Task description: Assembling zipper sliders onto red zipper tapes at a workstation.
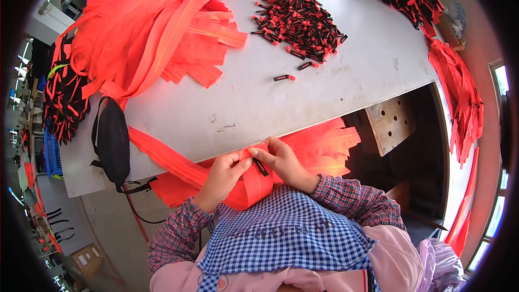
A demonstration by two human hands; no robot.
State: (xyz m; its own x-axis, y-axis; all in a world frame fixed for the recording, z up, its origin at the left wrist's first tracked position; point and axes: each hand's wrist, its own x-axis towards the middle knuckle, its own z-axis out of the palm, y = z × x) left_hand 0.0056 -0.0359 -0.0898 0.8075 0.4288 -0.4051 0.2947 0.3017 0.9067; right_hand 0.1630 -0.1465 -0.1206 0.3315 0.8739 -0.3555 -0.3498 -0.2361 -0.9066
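Note:
Close to the table's front edge, my left hand (220, 180) and my right hand (283, 162) meet over a bright orange-red zipper strip (256, 185), pinching its end between thumbs and fingers. A black zipper pull (261, 167) hangs from the strip just below the fingertips. The strip loops down in front of me and is one of several like it. More zipper strips (330, 143) fan out to the right beneath my right hand, and others (167, 154) run off to the left. My fingers partly hide the spot where pull and strip meet.
A big heap of orange-red zipper strips (157, 27) covers the far left of the white table (184, 113). Beyond my hands lies a pile of black-and-red zipper pulls (303, 24). A black pouch (113, 143) hangs at the left edge. An open compartment holds a perforated board (390, 121).

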